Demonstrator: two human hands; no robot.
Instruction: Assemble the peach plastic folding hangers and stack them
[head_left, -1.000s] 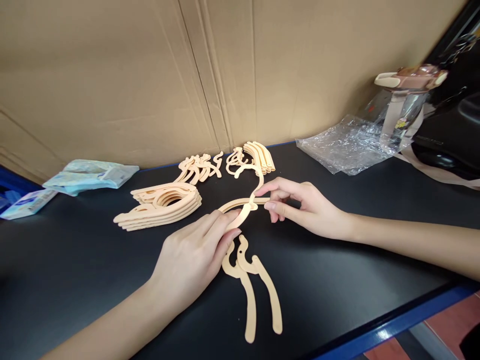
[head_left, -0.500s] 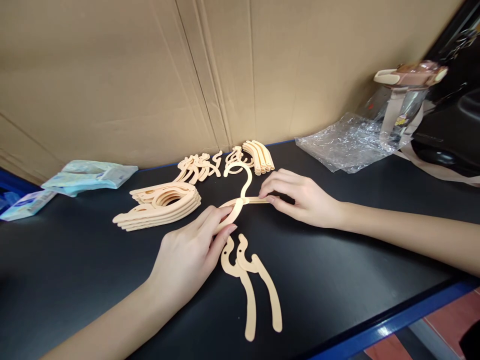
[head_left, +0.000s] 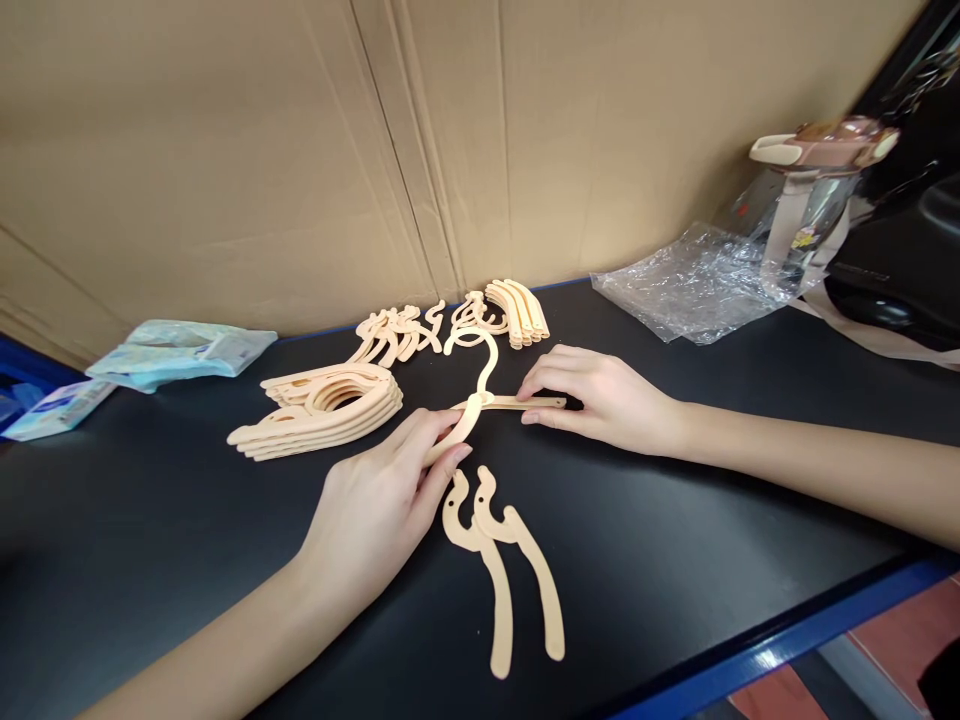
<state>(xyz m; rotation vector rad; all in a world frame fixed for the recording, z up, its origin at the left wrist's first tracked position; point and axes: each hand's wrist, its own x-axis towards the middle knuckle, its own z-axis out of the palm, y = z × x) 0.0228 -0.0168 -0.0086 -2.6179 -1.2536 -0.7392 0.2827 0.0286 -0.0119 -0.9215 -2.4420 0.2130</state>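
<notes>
A cream plastic folding clothes hanger (head_left: 489, 372) is between my hands, its hook pointing away from me. My left hand (head_left: 382, 505) pinches its left arm between thumb and fingers. On the other side my right hand (head_left: 596, 398) grips the right arm, whose end with a small hole shows between thumb and fingers. Two loose hanger arms (head_left: 499, 590) lie side by side on the black tabletop (head_left: 660, 560), just in front of the hanger. Left of it sits a neat stack of folded hangers (head_left: 322, 415).
Loose hanger parts (head_left: 397, 332) and a bundle of curved pieces (head_left: 517, 313) lie at the back by the cardboard (head_left: 262, 160). Tissue packs (head_left: 180, 350) rest at left. A clear plastic bag (head_left: 682, 285) and a strapped bottle (head_left: 817, 190) stand at right.
The hanger has shifted slightly left and turned a little. My right thumb has opened slightly away, so the right arm's end now shows. The loose pieces have stayed put.
</notes>
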